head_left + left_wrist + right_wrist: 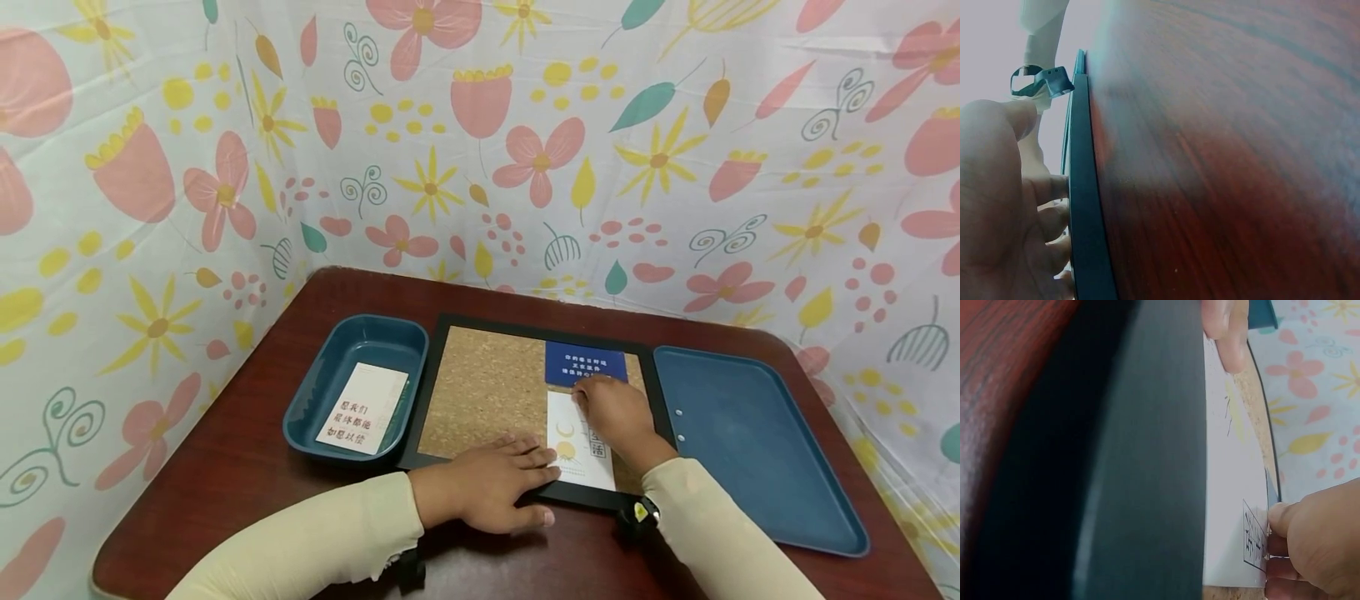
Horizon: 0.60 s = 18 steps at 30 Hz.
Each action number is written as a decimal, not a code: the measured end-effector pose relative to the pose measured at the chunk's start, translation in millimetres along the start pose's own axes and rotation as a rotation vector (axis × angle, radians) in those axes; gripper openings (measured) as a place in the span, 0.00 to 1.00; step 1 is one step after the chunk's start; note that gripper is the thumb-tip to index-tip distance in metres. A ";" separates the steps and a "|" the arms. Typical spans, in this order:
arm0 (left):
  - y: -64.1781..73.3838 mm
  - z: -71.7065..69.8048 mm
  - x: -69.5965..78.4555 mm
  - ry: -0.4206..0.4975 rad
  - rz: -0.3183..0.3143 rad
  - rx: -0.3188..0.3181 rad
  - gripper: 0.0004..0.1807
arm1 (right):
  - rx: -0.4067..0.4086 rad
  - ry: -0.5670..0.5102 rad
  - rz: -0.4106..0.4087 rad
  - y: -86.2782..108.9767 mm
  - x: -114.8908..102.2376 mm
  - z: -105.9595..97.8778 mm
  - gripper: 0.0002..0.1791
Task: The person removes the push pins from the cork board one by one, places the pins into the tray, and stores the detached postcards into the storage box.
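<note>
Right grip (615, 417), curled downward, seems to pinch the white card (585, 472) while the left grip (495, 487) lies flat, released.

The table (225, 492) looks glossy wood, the board (480, 383) grainy cork, the card (562, 417) smooth paper, the tray (750, 442) plastic, the curtain (480, 183) cloth.

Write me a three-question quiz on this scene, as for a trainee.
1. True or false: the flat blue rectangular tray lies right of the black-framed rectangular cork board.
2. Which hand touches the far edge of the white rectangular card with yellow print: (a) left or (b) right?
3. How many cards show on the cork?

Key: 1. True. 2. (b), the right hand. 3. Two: the white card and a blue rectangular card with white lettering.
</note>
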State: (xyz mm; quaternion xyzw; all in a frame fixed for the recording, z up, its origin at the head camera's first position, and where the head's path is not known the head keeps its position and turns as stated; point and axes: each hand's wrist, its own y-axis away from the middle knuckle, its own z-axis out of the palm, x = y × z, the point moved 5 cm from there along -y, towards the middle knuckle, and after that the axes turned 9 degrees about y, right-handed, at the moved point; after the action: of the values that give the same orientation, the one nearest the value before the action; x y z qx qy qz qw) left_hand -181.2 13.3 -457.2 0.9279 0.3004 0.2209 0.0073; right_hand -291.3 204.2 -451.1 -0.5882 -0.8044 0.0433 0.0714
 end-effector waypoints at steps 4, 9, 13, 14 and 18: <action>-0.4 -0.1 0.0 -0.005 0.001 0.000 0.39 | -0.005 -0.009 0.007 -0.3 0.6 -0.8 0.08; 0.2 -0.7 0.0 0.006 0.000 -0.005 0.39 | -0.012 -0.028 0.026 -0.9 2.4 -2.3 0.09; 0.1 -1.1 -0.5 0.016 -0.002 -0.010 0.39 | -0.010 -0.045 0.035 -1.3 3.8 -2.7 0.09; 0.0 -1.1 -0.5 0.018 -0.002 -0.011 0.39 | -0.007 -0.049 0.037 -1.1 4.0 -2.8 0.10; -0.5 -1.2 -1.0 0.025 -0.002 -0.017 0.39 | 0.014 -0.059 0.038 1.5 4.5 -2.7 0.09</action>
State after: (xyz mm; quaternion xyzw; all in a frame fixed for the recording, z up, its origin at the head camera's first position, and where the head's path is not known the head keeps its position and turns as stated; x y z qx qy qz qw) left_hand -182.7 13.1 -456.6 0.9246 0.2993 0.2352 0.0117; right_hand -290.8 208.9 -448.4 -0.6013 -0.7945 0.0676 0.0512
